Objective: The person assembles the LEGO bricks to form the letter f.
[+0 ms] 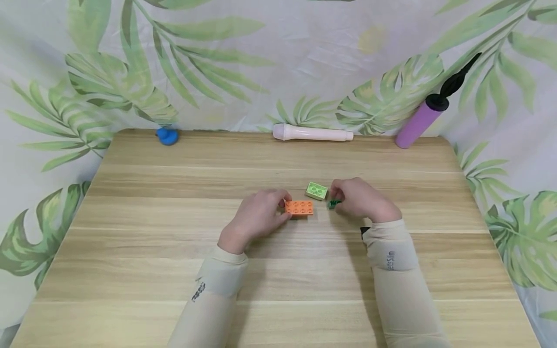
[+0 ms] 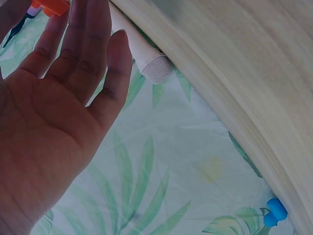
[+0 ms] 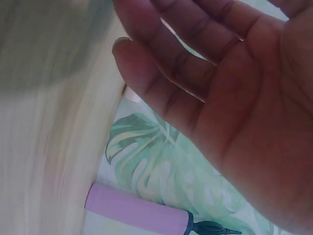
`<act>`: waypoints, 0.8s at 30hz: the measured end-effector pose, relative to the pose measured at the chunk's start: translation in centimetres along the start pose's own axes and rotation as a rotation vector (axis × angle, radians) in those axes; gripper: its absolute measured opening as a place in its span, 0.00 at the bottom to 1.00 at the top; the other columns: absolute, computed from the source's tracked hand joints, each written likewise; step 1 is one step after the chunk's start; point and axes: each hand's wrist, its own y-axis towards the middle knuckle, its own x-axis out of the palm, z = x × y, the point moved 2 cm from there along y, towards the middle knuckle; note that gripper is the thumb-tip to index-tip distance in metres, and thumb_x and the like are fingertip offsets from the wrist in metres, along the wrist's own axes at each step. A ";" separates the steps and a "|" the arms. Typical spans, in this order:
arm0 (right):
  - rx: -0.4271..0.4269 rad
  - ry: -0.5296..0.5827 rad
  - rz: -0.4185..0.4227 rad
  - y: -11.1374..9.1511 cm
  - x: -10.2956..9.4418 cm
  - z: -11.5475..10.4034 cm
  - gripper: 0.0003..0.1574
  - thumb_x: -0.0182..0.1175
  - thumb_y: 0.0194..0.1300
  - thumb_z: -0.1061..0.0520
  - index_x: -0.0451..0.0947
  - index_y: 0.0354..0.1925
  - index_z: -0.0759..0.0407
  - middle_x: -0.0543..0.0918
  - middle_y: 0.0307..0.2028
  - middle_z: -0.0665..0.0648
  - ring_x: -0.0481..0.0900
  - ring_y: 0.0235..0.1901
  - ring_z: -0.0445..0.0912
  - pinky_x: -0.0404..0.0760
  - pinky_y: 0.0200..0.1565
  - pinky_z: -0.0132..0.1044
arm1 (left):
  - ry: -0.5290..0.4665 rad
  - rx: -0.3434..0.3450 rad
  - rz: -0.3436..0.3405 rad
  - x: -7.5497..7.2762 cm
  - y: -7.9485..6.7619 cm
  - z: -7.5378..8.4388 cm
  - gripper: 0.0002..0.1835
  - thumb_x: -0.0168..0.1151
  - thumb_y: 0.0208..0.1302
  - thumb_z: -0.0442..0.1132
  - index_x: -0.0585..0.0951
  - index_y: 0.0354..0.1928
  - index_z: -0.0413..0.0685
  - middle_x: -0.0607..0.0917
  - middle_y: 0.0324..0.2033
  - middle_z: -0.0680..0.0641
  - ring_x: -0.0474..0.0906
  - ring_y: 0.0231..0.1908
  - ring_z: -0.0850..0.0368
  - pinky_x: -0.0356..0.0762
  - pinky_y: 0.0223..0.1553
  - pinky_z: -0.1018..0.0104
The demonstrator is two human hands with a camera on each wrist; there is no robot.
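Between thumb and fingers, my left hand (image 1: 257,215) pinches an orange building brick (image 1: 299,208) by its left end, studs facing up. The same orange brick (image 2: 53,6) peeks in at the top left corner of the left wrist view, by the fingertips. To the right, my right hand (image 1: 360,199) pinches a small dark green brick (image 1: 334,204), mostly covered by the fingers. A light green brick (image 1: 316,190) lies on the table just behind, between the two hands. In the right wrist view, the right hand (image 3: 230,93) shows its palm and curved fingers; the dark green brick is out of sight there.
Along the far edge of the wooden table (image 1: 174,270) lie a blue rubber duck (image 1: 167,136), a pale pink microphone (image 1: 313,133) and a purple hand pump (image 1: 418,124) with a black nozzle. A leaf-patterned cloth (image 1: 304,58) hangs behind the table.
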 end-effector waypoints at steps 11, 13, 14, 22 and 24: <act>-0.118 0.050 0.244 -1.2 -1.8 -0.2 0.21 0.58 0.77 0.66 0.84 0.63 0.56 0.82 0.47 0.63 0.78 0.42 0.53 0.78 0.48 0.48 | 0.010 0.001 -0.005 0.0 0.1 0.0 0.17 0.71 0.71 0.45 0.85 0.59 0.51 0.88 0.46 0.50 0.82 0.42 0.54 0.82 0.47 0.55; -0.100 0.066 0.253 -1.3 -2.0 -0.3 0.21 0.58 0.76 0.66 0.83 0.64 0.59 0.81 0.49 0.64 0.78 0.44 0.55 0.79 0.49 0.50 | 0.008 -0.001 -0.007 0.0 0.1 0.0 0.18 0.71 0.71 0.45 0.84 0.59 0.51 0.88 0.46 0.50 0.82 0.42 0.54 0.82 0.47 0.55; -0.092 0.068 0.254 -1.3 -2.0 -0.3 0.21 0.59 0.76 0.66 0.82 0.64 0.60 0.80 0.51 0.64 0.79 0.46 0.56 0.79 0.51 0.50 | 0.009 0.000 -0.006 0.0 0.1 0.0 0.17 0.71 0.71 0.46 0.85 0.59 0.51 0.88 0.46 0.50 0.82 0.42 0.54 0.82 0.47 0.55; -0.116 0.084 0.277 -1.1 -2.1 -0.1 0.16 0.59 0.74 0.68 0.84 0.57 0.64 0.81 0.58 0.64 0.83 0.52 0.59 0.82 0.56 0.54 | 0.015 0.005 0.001 0.1 0.1 0.0 0.17 0.71 0.71 0.46 0.85 0.58 0.51 0.88 0.45 0.50 0.81 0.42 0.54 0.82 0.45 0.56; -0.131 0.094 0.300 -1.2 -2.1 -0.1 0.15 0.58 0.74 0.69 0.86 0.54 0.66 0.81 0.59 0.65 0.83 0.54 0.60 0.83 0.57 0.54 | 0.016 0.006 0.002 0.1 0.1 0.0 0.17 0.71 0.71 0.46 0.85 0.58 0.51 0.88 0.45 0.50 0.82 0.42 0.54 0.82 0.45 0.56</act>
